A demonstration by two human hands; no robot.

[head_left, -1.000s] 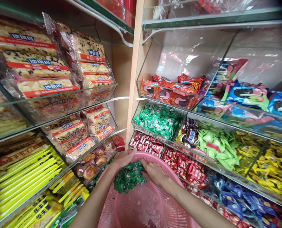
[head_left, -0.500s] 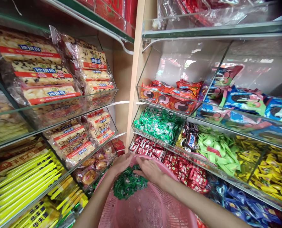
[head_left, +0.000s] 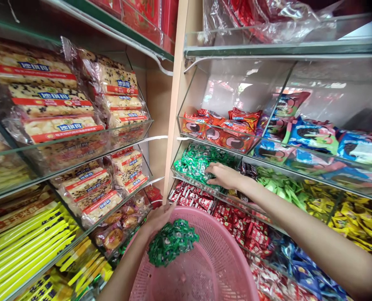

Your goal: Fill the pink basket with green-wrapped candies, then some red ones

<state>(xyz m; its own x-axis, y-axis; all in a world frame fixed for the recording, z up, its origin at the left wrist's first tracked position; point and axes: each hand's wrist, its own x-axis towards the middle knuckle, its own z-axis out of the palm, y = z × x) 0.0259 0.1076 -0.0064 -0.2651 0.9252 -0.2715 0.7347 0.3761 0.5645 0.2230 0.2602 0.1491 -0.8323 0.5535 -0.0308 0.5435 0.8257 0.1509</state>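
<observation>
A round pink plastic basket [head_left: 233,251] with perforated walls stands low in front of me, a heap of small green-wrapped candies [head_left: 175,242] inside at its left. My left hand [head_left: 157,218] grips the basket's far left rim, its fingertips partly hidden beyond the edge. My right hand [head_left: 224,175] reaches over the glass front of a shelf bin of matching green candies [head_left: 192,164]. Its fingers are apart and curved down onto the candies at the bin's right side, with nothing visibly held.
Glass-fronted bins hold red packets [head_left: 190,195], yellow packets [head_left: 355,221] and orange-red packs [head_left: 217,125]. Packaged sachima bars [head_left: 65,125] fill the left shelves. A wooden upright [head_left: 172,104] divides the two shelf units, and glass edges run above my right hand.
My right hand has left the basket, moving up and right to the bin of green candies. My left hand remains at the basket's rim. The view has shifted slightly.
</observation>
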